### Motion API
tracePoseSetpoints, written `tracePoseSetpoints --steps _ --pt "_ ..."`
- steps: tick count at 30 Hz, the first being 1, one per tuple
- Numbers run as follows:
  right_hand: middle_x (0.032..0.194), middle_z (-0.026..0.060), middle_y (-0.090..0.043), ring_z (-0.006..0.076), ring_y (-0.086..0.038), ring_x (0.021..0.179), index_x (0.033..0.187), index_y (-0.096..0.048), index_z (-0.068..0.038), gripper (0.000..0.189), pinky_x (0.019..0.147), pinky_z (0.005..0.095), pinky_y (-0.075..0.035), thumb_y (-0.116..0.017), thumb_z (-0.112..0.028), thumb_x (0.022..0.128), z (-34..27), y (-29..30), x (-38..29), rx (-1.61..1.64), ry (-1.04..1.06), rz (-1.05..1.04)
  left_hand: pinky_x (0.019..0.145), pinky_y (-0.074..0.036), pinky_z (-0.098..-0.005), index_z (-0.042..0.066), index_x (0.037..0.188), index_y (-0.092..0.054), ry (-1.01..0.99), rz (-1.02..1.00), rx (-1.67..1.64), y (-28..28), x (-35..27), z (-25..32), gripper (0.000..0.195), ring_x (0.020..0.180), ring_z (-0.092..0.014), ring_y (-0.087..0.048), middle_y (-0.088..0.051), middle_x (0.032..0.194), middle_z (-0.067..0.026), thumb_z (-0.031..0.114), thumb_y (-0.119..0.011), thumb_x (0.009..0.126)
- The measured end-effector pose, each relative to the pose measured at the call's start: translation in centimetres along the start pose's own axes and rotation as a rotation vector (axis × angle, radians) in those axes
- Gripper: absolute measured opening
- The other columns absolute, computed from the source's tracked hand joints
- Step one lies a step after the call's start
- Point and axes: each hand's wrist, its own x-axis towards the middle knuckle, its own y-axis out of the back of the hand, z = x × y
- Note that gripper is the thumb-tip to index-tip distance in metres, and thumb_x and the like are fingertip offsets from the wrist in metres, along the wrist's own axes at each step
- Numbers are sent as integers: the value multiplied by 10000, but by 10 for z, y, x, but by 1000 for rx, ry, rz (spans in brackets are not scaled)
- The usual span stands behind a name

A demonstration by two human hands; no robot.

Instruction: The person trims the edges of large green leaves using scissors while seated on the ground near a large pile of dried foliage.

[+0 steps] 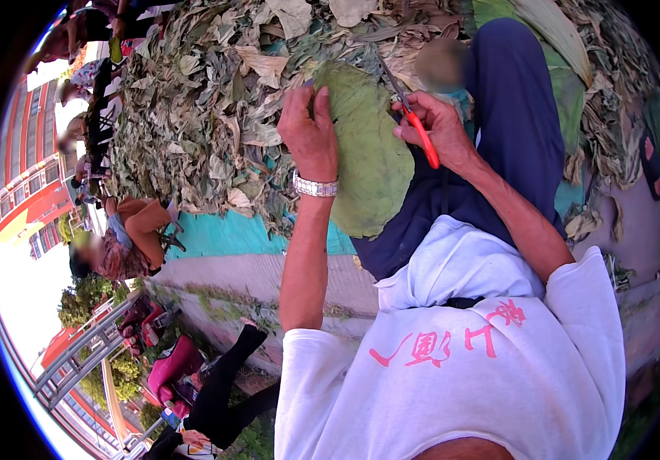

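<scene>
A large, flat green leaf [367, 155] lies over my lap. At its upper left edge is my left hand [310, 123], thumb and fingers pinching the rim, a metal watch band [315, 185] on the wrist. My right hand [436, 123] holds scissors [419, 129] with red handles at the leaf's right side. Their blades point up and away from me, beside the leaf's upper right edge; whether they touch it I cannot tell. Dark trousers [514, 103] cover my bent legs.
A thick heap of dry leaf scraps [203, 126] spreads ahead and left over a teal sheet [226, 234]. Large green leaves [560, 98] lie beyond my right knee. A person in brown trousers [140, 224] sits at the left; other people are farther off. A concrete ledge [238, 282] runs nearby.
</scene>
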Motion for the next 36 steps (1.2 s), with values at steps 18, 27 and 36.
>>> tracePoseSetpoints --steps 18,27,36 --pt "715 -58 -436 41 -400 660 1045 -577 21 394 584 211 -352 -798 -163 774 -20 37 -38 -169 -221 -208 545 -375 -279 -29 871 -576 173 73 -37 -10 -9 8 210 588 -121 -393 -486 635 -40 161 -661 892" --pt "720 -66 -447 28 -409 661 1069 -588 16 354 571 208 -333 -766 -147 810 -17 42 -42 -120 -222 -208 552 -375 -277 -22 866 -577 219 62 -48 -9 -8 5 213 594 -120 -400 -494 644 -32 172 -661 893" --pt "721 -64 -462 22 -407 663 1065 -593 12 341 577 204 -332 -757 -163 823 -13 45 -38 -161 -272 -253 550 -364 -280 -20 857 -572 207 70 -43 -10 -8 4 217 596 -123 -384 -478 643 -29 175 -663 891"
